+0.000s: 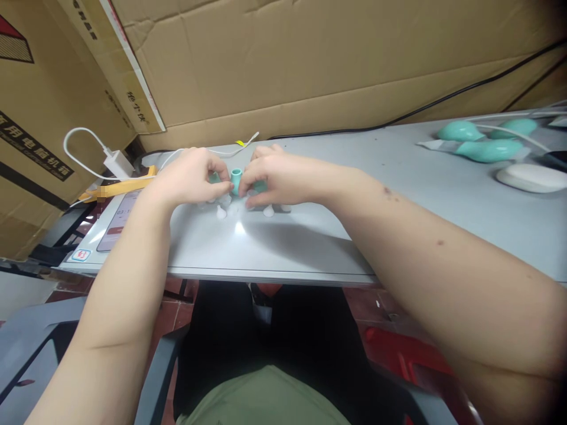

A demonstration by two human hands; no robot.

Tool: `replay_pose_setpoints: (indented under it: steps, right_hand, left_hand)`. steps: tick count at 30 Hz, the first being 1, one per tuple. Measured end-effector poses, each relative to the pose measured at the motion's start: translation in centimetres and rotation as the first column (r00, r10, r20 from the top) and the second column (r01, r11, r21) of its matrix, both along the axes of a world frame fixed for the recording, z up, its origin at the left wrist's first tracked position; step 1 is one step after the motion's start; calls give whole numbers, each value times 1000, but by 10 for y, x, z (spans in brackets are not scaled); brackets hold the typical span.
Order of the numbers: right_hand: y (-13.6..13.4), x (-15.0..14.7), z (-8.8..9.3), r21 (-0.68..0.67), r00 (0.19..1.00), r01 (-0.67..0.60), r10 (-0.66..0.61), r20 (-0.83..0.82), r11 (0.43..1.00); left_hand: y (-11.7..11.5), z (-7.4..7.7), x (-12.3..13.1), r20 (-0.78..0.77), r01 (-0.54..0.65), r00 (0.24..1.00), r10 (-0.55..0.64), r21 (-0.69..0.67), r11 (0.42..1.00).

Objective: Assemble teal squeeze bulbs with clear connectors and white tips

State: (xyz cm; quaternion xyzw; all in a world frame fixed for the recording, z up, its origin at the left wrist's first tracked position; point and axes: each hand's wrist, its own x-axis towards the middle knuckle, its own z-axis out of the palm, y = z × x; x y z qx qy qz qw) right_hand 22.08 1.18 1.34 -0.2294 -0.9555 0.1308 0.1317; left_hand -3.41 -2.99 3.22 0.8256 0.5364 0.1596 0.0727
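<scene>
A small teal piece with a round open top (236,180) stands upright on the grey table between my hands. My left hand (197,177) has its thumb and fingertips at the piece's left side, and more teal shows under its curled fingers. From the right, my right hand (266,174) reaches the same piece with its fingertips, with another teal part (260,186) partly hidden beneath them. Small whitish translucent pieces lie around both hands, among them one near the left thumb (221,212) and one below the right hand (269,211).
A phone (114,224), an orange-yellow object (119,188) and a white charger with cable (119,164) are at the left. Teal rounded objects (489,150) and a white mouse-like object (531,178) lie at the right. Cardboard (310,59) stands behind the table (274,254).
</scene>
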Motion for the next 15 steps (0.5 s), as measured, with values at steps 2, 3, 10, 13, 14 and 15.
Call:
replay_pose_setpoints:
  steps: [2,3,10,13,14,15]
  right_hand:
    - [4,2,-1,-5,993,44,-44,-106,999]
    - [6,4,-2,-22,985,61,-64,-161,998]
    - [22,13,-4,-349,848,-90,-112,-518,933]
    - [24,11,-2,-379,771,-146,-135,-622,914]
    - [23,10,-1,-371,756,-154,-132,-641,916]
    - [23,8,-1,-355,742,-156,-128,-658,922]
  left_hand:
    - [2,-4,0,39,18,999,-19,25,1000]
    - [4,-6,-1,59,31,998,-34,49,998]
    - [4,-9,2,249,90,959,-139,200,976]
    - [3,-9,5,337,118,924,-183,204,972]
    - [4,-10,6,366,122,911,-190,201,972]
    - [5,-12,7,394,120,899,-191,198,973]
